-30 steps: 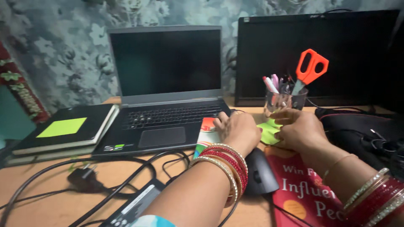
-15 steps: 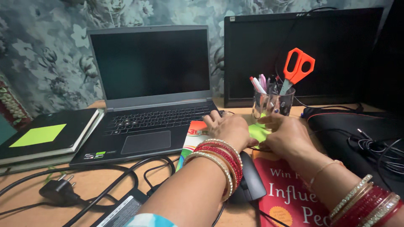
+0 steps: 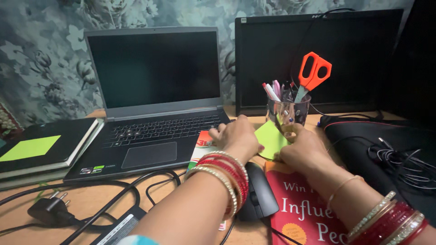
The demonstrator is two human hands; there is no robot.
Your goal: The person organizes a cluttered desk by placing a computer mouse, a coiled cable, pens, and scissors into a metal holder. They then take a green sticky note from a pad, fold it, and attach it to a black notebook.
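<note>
Green sticky note [image 3: 269, 139] sits at centre frame, lifted at a tilt off the desk [image 3: 104, 204], pinched between both hands; one corner points up toward the glass pen cup [image 3: 288, 112] just behind it; by the look of it the sheet is peeled free and in hand, not yet stuck down anywhere; where it goes cannot be told.

Left hand [image 3: 236, 136]: palm down, knuckles toward the camera, fingers curled over the note's left edge; grip pressed onto the paper; wrist stacked with red and gold bangles [image 3: 225, 174]; forearm runs in from the lower centre of the frame.

Right hand [image 3: 302, 149]: coming in from the lower right, fingers folded, thumb and forefinger nipping the note's right edge; grip closed on the paper.

Around them: laptop [image 3: 154, 90] open and dark at centre left; dark monitor [image 3: 318, 59] upper right; orange scissors [image 3: 312, 72] standing in the pen cup; black mouse [image 3: 259, 195] under the left wrist; red book [image 3: 304, 208] beneath the right forearm; a second green note [image 3: 29, 147] on the notebooks [image 3: 68, 136] at far left; cables [image 3: 136, 186] along the lower left.
</note>
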